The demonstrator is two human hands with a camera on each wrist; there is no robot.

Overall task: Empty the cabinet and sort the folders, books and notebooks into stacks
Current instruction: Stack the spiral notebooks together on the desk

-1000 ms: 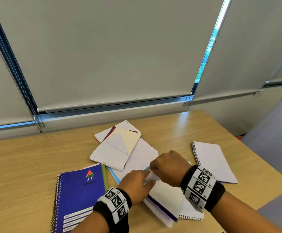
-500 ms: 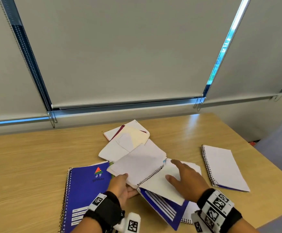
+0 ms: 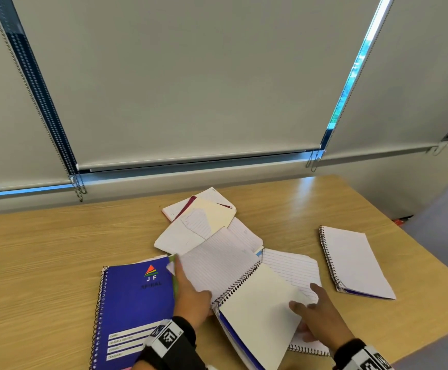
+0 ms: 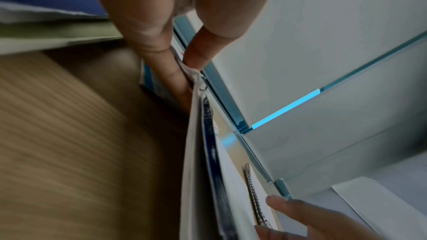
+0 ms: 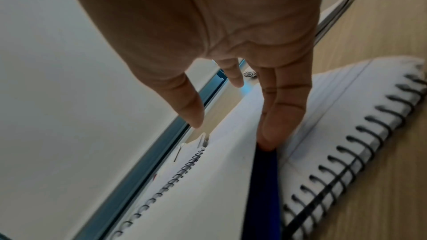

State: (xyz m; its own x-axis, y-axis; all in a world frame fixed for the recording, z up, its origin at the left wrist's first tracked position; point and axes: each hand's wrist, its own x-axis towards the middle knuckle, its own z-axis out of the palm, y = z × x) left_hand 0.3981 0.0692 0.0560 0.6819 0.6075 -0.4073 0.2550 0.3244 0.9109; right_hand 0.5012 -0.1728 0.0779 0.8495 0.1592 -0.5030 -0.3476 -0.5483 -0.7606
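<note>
Left hand (image 3: 191, 297) pinches the open spiral notebook (image 3: 257, 311) at its binding; right hand (image 3: 321, 316), fingers straight, slides under its blank page

Glossy wood-grain table (image 3: 44, 252), matt lined paper pages (image 3: 217, 260), black wire spiral (image 3: 240, 283), glossy blue notebook cover (image 3: 134, 297)

My left hand (image 3: 191, 295) holds the lined pages of an open white spiral-bound notebook (image 3: 247, 287) by their left edge, while my right hand (image 3: 316, 313) lies with straight fingers on its blank right page. A closed blue spiral notebook (image 3: 134, 303) lies just left on the light wooden table (image 3: 38, 263).
</note>
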